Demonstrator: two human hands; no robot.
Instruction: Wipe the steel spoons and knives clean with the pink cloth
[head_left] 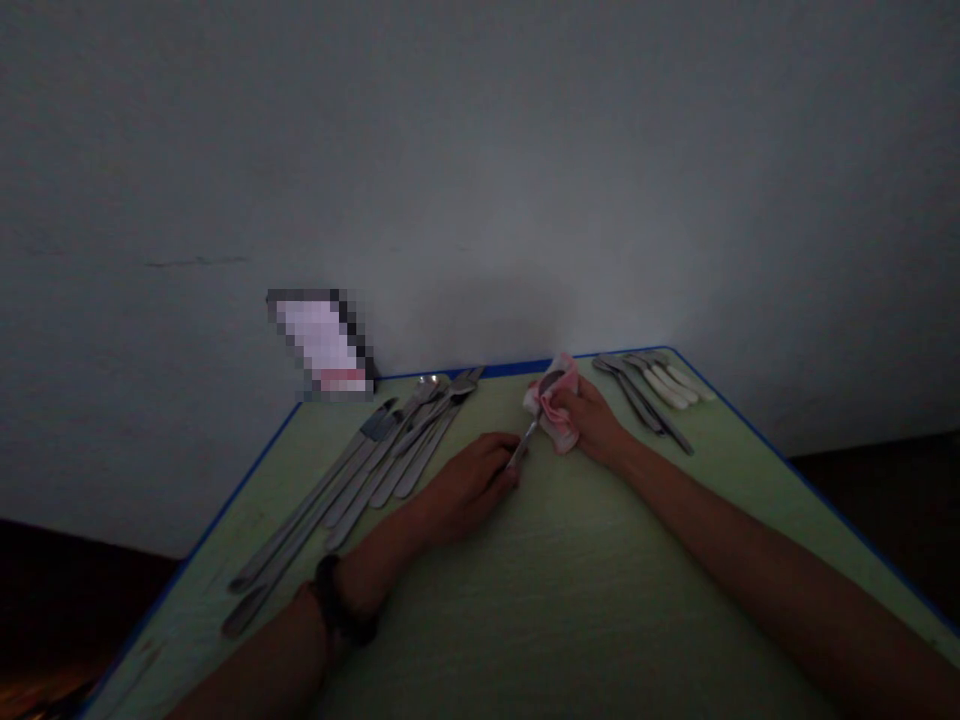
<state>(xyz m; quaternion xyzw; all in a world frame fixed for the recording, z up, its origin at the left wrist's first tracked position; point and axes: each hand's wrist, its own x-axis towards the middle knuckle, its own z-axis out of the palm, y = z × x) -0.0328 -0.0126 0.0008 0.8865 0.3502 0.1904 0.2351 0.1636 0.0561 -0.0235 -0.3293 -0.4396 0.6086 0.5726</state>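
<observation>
Spoon (528, 438) near the far end of the table (585, 570), left hand (480, 475) closed on its handle, right hand (592, 418) pinching cloth (561, 435) around its bowl. I reckon it's light, stiff, slick; I'd grip the handle.

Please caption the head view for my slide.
Left hand holds a spoon; right hand holds pink cloth against it.

On table (600, 600): cutlery row (386, 484) at left; second cutlery group (663, 385) at right. Between them: cloth (564, 432) around utensil (524, 444). Behind: wall (480, 150).
</observation>
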